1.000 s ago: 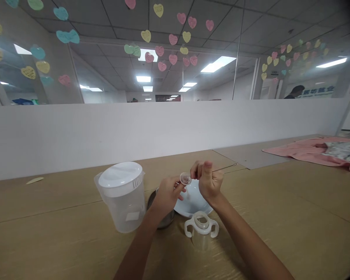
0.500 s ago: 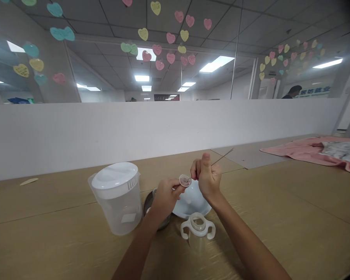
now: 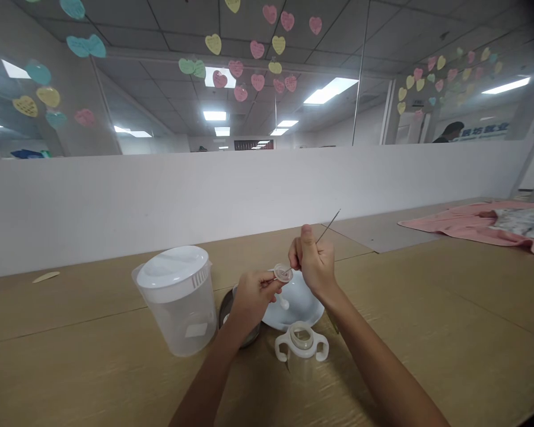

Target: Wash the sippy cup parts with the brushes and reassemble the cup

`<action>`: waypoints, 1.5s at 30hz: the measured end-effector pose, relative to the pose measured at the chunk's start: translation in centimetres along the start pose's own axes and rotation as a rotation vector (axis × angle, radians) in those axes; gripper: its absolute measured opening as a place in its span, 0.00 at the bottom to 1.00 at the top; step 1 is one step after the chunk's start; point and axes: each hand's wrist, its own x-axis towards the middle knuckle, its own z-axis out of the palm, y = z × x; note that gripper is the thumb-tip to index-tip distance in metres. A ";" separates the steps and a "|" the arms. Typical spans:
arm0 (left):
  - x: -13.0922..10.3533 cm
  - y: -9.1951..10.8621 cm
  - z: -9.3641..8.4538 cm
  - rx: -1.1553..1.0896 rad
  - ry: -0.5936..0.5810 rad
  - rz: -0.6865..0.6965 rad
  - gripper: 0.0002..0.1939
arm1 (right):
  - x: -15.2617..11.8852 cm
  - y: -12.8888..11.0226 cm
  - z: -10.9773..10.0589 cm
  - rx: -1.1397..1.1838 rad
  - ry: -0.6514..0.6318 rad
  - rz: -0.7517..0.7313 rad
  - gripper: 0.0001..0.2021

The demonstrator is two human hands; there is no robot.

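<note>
Just above the bowl [image 3: 305,296], a small clear disc [image 3: 283,272] has its rim pinched between the thumb and fingers of the left hand [image 3: 251,293], its round face showing. The right hand [image 3: 315,258] is closed around a thin rod [image 3: 328,226], thumb pointing up; the rod's lower end meets the disc's face, while its upper end sticks out past the fist, slanting up to the right. Beneath, the pale bowl stands on the table [image 3: 427,308], with a small white shape [image 3: 284,302] showing inside it, too unclear to name. Close in front of the bowl, nearer the wearer, is an upright clear cup [image 3: 301,352] with an open top and two white handles [image 3: 323,349]. To the bowl's left, a dark pan [image 3: 250,340] is partly hidden by the left hand and forearm; just beside the pan stands a jug [image 3: 178,308] with a white lid [image 3: 173,267]. Out toward the left edge lies a flat yellowish piece [image 3: 46,277]. Off to the right, a pink cloth [image 3: 458,224] with a patterned patch [image 3: 525,221] lies partly over a grey sheet [image 3: 378,236]. Behind the table runs a white wall [image 3: 204,196], with glass [image 3: 329,127] above it that bears heart-shaped notes [image 3: 257,50]; beyond the glass, at the right, a person's head [image 3: 453,130] shows.
</note>
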 end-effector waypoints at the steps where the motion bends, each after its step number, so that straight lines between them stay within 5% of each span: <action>1: 0.0 0.1 0.0 -0.007 -0.002 0.002 0.21 | 0.0 0.1 0.1 0.012 -0.009 0.014 0.33; 7: 0.0 -0.4 0.0 0.058 -0.060 -0.026 0.17 | -0.4 1.0 1.1 -0.085 -0.141 0.123 0.33; 11: 0.2 -1.2 0.0 0.035 -0.148 -0.040 0.17 | -0.1 -0.1 0.7 -0.267 -0.087 0.034 0.28; 15: 0.2 -1.4 0.2 0.213 -0.129 -0.015 0.18 | -0.7 -3.6 -0.3 0.154 -0.074 0.055 0.22; 19: 0.1 -1.1 0.4 0.290 -0.120 0.003 0.14 | -2.1 -6.3 -0.1 0.410 0.078 0.031 0.26; 25: 0.3 -1.2 0.2 0.250 -0.036 0.167 0.17 | -2.5 -6.0 0.6 0.491 0.169 -0.037 0.26; 33: 0.3 -0.9 0.3 0.042 -0.091 0.162 0.14 | -2.8 -2.9 2.0 0.385 0.045 0.040 0.25; 38: 0.2 -0.5 -0.2 -0.050 -0.025 0.174 0.12 | -2.1 -0.6 2.6 0.260 -0.041 0.092 0.25; 45: 0.6 -1.0 0.0 -0.107 0.035 0.166 0.13 | -1.6 -1.9 0.7 -0.204 -0.344 -0.249 0.17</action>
